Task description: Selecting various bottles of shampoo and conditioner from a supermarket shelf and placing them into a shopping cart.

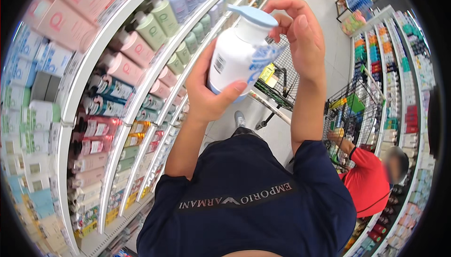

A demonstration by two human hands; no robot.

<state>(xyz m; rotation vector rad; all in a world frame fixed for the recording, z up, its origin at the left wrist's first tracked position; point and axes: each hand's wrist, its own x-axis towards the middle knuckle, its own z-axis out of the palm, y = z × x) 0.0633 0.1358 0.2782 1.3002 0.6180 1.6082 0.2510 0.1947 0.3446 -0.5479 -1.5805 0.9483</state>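
Observation:
A white pump bottle (232, 61) with a light-blue pump head (256, 16) and blue print is tilted in front of me. My left hand (208, 93) grips its lower part, with the thumb across the front. A barcode shows on the side facing me. At the bottle's right side, a clear flap with blue print (269, 56) sticks out. My right hand (299, 38) is raised beside the pump head, fingers bent and apart. Its fingertips are close to the head's right edge; whether they touch it I cannot tell.
Shelving with pump bottles (132, 50) and boxes runs along my left. Ahead stands a wire shopping cart (287, 77) holding a yellow item. On the right, a person in red (370, 183) reaches into another cart (356, 112) beside stocked shelves (391, 80).

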